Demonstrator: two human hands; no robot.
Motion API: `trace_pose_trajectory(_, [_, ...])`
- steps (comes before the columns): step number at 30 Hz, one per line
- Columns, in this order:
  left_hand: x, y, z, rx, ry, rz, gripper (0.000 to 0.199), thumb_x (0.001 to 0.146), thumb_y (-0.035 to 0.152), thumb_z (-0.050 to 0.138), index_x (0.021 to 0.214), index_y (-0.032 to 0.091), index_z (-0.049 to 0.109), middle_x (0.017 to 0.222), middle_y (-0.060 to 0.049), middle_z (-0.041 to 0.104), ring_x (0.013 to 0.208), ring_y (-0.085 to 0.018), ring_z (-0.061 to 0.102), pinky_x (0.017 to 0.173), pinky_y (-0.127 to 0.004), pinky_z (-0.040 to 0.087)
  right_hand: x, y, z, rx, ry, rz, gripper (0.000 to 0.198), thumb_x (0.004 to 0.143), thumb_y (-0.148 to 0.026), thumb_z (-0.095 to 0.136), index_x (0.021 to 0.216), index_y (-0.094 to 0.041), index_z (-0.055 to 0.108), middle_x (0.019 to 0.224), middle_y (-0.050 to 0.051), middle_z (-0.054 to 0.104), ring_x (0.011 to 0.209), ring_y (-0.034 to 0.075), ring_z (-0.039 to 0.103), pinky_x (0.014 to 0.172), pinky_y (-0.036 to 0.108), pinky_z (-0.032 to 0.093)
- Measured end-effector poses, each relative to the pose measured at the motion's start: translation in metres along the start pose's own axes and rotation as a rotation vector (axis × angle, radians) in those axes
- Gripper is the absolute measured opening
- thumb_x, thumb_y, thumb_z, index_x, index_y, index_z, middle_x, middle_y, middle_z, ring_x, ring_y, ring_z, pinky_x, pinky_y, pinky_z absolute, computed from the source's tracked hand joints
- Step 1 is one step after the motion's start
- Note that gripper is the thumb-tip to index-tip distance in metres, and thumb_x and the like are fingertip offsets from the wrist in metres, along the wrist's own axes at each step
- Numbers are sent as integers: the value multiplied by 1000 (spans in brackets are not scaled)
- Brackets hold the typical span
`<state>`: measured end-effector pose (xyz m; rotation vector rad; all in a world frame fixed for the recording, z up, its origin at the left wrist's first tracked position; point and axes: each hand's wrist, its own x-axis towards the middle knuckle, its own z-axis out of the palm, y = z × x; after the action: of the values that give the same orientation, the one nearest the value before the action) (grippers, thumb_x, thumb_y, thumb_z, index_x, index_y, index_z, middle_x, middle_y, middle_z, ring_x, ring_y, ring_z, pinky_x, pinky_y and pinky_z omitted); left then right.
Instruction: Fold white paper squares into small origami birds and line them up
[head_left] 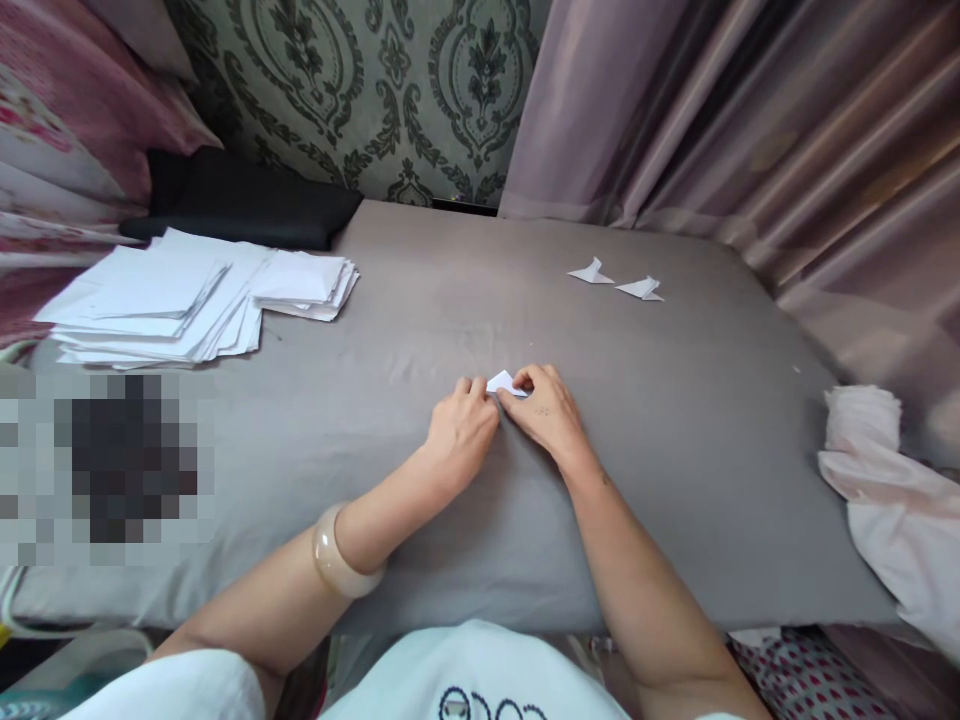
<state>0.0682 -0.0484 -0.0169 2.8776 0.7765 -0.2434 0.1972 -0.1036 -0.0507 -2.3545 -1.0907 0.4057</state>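
Observation:
Between my hands, over the middle of the grey-covered table, is a small folded piece of white paper with a pointed top. My left hand has its fingers closed on the paper's left end; a pale bangle circles that wrist. On the other side, my right hand pinches the paper's right end between thumb and fingers. Two folded white paper figures, one on the left and one on the right, rest farther back on the table.
Stacks of white paper lie at the back left, in front of folded black cloth. A blurred-out patch covers the left edge. Pale pink fabric hangs at the right edge. Curtains and a patterned wall border the back.

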Motion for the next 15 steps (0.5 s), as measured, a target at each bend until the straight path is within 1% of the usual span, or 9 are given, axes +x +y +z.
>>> trace_pose_trajectory(6, [2,-2,1,-23,26,4,18,81,4,49,93,9,62,100,-16,57,95,-27,54,68,-33,50,7,13,-4,161,-33,-39,13,69,-28,58,80,-23,63,89,1,59,85,17,58,81,33,45])
trace_pose_trajectory(9, [2,-3,3,-27,80,11,17,83,6,47,88,11,63,96,-16,58,89,-26,54,61,-32,48,12,20,-2,234,-58,-56,15,68,-24,56,80,-22,65,89,2,61,81,16,58,80,32,45])
trace_pose_trajectory(12, [3,-4,7,-27,136,8,17,84,8,46,83,13,62,91,-14,59,85,-24,54,58,-29,45,15,26,0,257,-62,-67,18,67,-21,54,81,-21,66,87,2,62,77,15,57,77,31,46])
trace_pose_trajectory(15, [6,-10,15,-58,188,-11,19,87,12,43,82,14,61,90,-13,58,85,-24,54,60,-30,45,14,28,0,245,-32,-64,23,68,-17,49,84,-21,66,84,2,63,75,15,56,75,31,45])
